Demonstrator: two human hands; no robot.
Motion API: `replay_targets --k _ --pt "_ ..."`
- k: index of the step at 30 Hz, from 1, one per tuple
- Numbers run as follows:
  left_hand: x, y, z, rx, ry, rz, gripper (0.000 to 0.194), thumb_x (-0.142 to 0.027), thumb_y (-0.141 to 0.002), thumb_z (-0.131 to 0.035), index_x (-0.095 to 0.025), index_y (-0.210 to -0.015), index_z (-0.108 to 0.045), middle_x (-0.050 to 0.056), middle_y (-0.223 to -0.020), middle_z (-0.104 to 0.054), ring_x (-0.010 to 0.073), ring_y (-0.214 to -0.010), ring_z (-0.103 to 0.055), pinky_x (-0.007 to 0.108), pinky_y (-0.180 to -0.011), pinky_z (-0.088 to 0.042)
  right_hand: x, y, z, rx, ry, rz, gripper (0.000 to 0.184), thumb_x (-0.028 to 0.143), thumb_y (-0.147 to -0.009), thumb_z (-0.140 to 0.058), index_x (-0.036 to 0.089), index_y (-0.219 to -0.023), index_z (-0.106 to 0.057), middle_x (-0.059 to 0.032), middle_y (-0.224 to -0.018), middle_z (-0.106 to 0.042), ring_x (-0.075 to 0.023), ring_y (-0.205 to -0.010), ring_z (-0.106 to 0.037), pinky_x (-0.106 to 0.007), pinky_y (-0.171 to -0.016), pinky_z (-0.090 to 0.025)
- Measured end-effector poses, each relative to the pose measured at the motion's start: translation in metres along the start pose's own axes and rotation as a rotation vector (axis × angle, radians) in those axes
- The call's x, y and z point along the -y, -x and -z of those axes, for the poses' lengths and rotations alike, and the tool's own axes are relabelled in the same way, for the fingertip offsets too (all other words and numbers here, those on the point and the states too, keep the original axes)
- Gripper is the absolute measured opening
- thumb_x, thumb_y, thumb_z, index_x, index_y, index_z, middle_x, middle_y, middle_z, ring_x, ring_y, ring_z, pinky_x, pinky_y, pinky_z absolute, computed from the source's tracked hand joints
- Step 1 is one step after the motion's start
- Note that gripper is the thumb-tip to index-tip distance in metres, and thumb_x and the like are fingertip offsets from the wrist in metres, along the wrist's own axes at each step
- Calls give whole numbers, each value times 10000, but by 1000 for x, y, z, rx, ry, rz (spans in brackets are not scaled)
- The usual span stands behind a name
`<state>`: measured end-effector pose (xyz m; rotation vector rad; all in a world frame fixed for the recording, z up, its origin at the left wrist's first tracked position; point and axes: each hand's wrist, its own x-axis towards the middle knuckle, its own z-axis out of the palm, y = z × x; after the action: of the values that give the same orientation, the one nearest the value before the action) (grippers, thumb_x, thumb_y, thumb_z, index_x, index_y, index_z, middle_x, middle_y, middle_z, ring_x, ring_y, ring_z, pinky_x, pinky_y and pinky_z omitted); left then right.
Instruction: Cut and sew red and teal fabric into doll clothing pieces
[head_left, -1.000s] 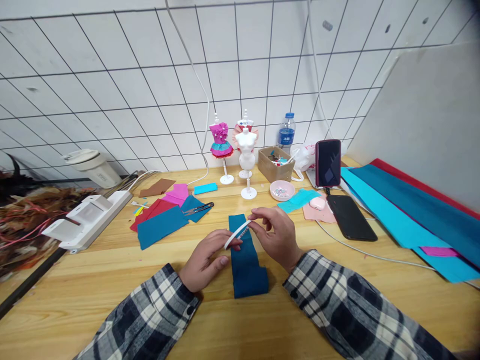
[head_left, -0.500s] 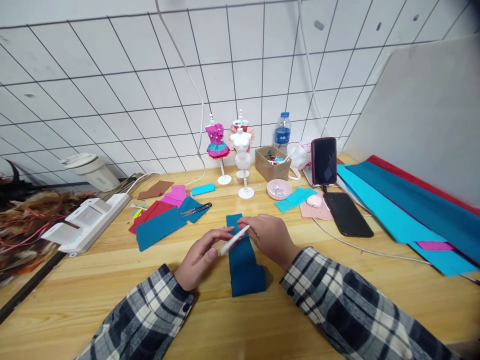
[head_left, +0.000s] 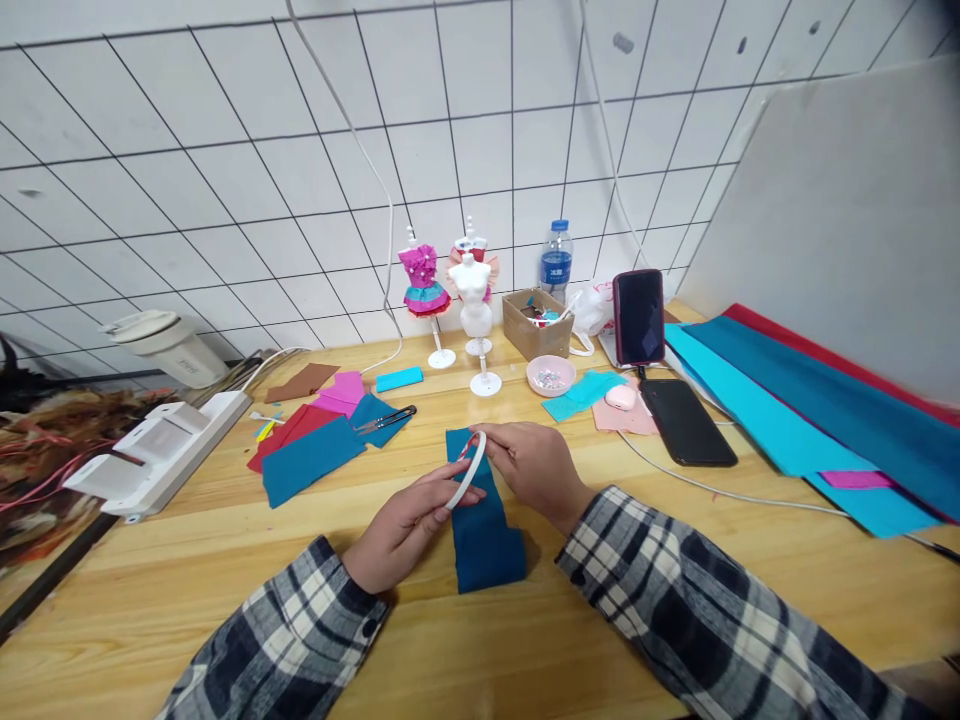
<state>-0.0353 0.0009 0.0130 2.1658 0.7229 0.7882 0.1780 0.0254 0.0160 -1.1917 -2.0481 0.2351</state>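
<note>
Between my two hands is a thin white roll of tape (head_left: 472, 476), tilted, with red and white markings showing on its inner side. My left hand (head_left: 405, 525) is closed on its lower left part. The fingers of my right hand (head_left: 534, 462) pinch at its upper edge; the fingertips are partly hidden. Under the roll lies a long dark blue strip of crepe-like paper or fabric (head_left: 487, 555), flat on the table, with its near end turned to the right.
Coloured pieces (head_left: 311, 462) and thread snips (head_left: 388, 419) lie left. Small dress forms (head_left: 472, 295), a cardboard box (head_left: 532, 335), a pink bowl (head_left: 550, 376) and a bottle (head_left: 556, 262) stand behind. Rightward are a black phone (head_left: 688, 423), a cable and long coloured sheets (head_left: 810, 410). A power strip (head_left: 165, 450) sits far left.
The roll of tape has turned, so its curved edge and red-marked inner side now show. Both hands stay close above the blue strip. The whole view has shifted slightly.
</note>
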Motion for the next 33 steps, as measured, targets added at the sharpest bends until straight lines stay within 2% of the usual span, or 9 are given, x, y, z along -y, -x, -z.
replay_targets --k 4,7,10,14,18,22,26,28,33 --pt "-1 1 2 79 15 25 332 -377 -929 -417 -219 -1136 -622 103 -1167 -652 281 -1300 -411 437 -1074 -322 0 2 0 -34 81 17 280 331 -954 -420 234 -1018 -674 -20 -948 -724 -158 -866 -638 -258 -760 -416" --pt "0 3 2 33 32 31 402 -458 -907 -428 -207 -1171 -596 121 -1103 -668 300 -1206 -503 448 -1028 -370 0 4 0 -68 177 74 281 344 -952 -423 233 -998 -678 -29 -858 -724 -161 -784 -629 -274 -700 -396" --pt "1 3 1 -37 19 16 341 -350 -940 -402 -228 -1221 -553 88 -994 -698 251 -1097 -583 410 -985 -413 0 5 1 -109 188 140 264 330 -949 -438 228 -1007 -674 -35 -874 -725 -164 -785 -628 -278 -713 -395" --pt "0 -2 1 0 -93 -18 274 -224 -932 -423 -234 -1132 -610 69 -1030 -697 226 -1194 -511 362 -1004 -394 -1 6 3 -193 118 170 229 308 -939 -472 226 -1025 -666 -30 -926 -724 -153 -830 -634 -263 -759 -417" --pt "-2 -2 2 38 -121 10 277 -293 -915 -465 -211 -1133 -615 92 -1206 -632 250 -1256 -456 376 -1054 -342 -1 7 3 -241 128 223 194 291 -922 -508 213 -987 -672 -27 -875 -728 -139 -798 -639 -253 -742 -425" --pt "2 3 0 -49 14 40 359 -373 -928 -432 -212 -1232 -534 80 -1066 -705 248 -1188 -529 409 -1075 -305 0 6 2 -267 162 296 155 276 -902 -542 207 -945 -675 -14 -819 -725 -136 -751 -640 -261 -704 -421" --pt "3 5 -3 -110 135 146 266 -276 -945 -410 -209 -1127 -593 73 -1064 -695 213 -1014 -629 347 -939 -433 0 5 0 -281 62 215 166 317 -899 -552 204 -884 -672 -10 -810 -722 -129 -757 -645 -249 -705 -429" --pt "1 5 -3 -97 187 152 247 -276 -936 -430 -197 -1079 -615 69 -1007 -697 208 -950 -641 336 -902 -448 0 4 -2 -267 40 184 176 332 -898 -553 208 -867 -673 -7 -807 -723 -132 -759 -649 -249 -707 -431" --pt "-7 5 -1 -58 246 117 275 -279 -941 -411 -192 -1127 -593 36 -816 -687 185 -831 -647 325 -866 -451 -1 4 -5 -229 -9 95 189 343 -907 -537 218 -878 -676 8 -849 -733 -136 -774 -663 -244 -713 -438"
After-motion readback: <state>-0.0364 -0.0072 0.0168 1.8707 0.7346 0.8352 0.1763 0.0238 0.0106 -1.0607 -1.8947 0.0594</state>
